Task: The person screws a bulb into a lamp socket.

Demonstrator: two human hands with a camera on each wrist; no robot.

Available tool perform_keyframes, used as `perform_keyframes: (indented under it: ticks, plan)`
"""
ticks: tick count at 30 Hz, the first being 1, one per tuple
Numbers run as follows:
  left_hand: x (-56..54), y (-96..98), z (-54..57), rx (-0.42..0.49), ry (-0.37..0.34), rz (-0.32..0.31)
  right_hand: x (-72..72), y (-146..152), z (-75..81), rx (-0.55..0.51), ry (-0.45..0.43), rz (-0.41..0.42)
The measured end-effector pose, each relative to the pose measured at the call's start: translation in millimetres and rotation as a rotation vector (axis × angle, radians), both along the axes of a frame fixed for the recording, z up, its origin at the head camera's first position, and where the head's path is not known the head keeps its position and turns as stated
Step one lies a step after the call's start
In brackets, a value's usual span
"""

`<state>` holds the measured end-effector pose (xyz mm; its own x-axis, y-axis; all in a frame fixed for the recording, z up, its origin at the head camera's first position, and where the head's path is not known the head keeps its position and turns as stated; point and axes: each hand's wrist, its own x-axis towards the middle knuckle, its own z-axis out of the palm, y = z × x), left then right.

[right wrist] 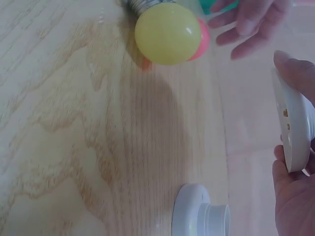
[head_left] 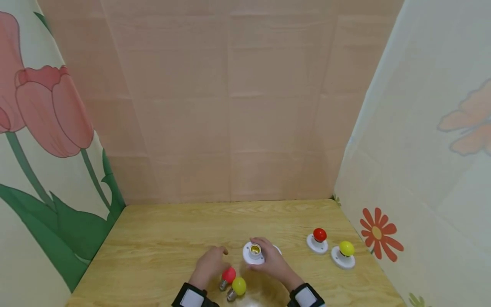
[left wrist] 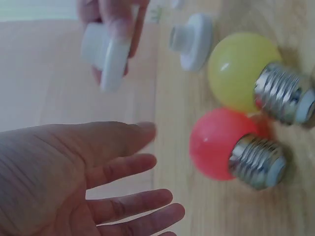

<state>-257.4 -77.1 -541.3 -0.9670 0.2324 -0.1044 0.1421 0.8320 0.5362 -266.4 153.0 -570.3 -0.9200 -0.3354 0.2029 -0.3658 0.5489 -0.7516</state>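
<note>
A white round bulb socket (head_left: 246, 252) with a brass-coloured inside is gripped at its base by my right hand (head_left: 271, 261). In the right wrist view the flat underside of the held socket (right wrist: 290, 123) shows, raised above the table. My left hand (head_left: 211, 265) has its fingers spread and holds nothing, just left of the held socket. Close by it lie a red bulb (left wrist: 219, 142) and a yellow bulb (left wrist: 241, 69), side by side with metal screw ends toward me. A second white socket (right wrist: 189, 211) stands on the table, partly hidden behind my right hand in the head view.
To the right stand two sockets with bulbs in them, one with a red bulb (head_left: 320, 234), one with a yellow bulb (head_left: 347, 248). The wooden table (head_left: 172, 226) meets a plain brown sheet (head_left: 230, 128) at the back and flower-printed sheets at both sides.
</note>
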Motion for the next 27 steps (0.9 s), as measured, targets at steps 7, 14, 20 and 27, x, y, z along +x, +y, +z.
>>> perform_keyframes:
  ticks: [7, 14, 20, 27]
  plan:
    - [10.9, 9.1, -11.9, -0.019, 0.012, -0.081, 1.6, -2, 2.9, -0.03, -0.01, 0.018]
    - [13.3, 9.1, -23.8, 0.023, -0.019, -0.037, 1.4, -5, 3.0, -0.002, 0.02, 0.021]
    - [8.3, 5.4, -12.8, 0.022, 0.026, 0.039, 1.1, -4, 3.4, 0.012, 0.036, 0.016]
    - [5.3, 16.7, 38.6, 0.087, 0.246, 0.168, 2.9, -5, 5.6, 0.002, 0.047, 0.03]
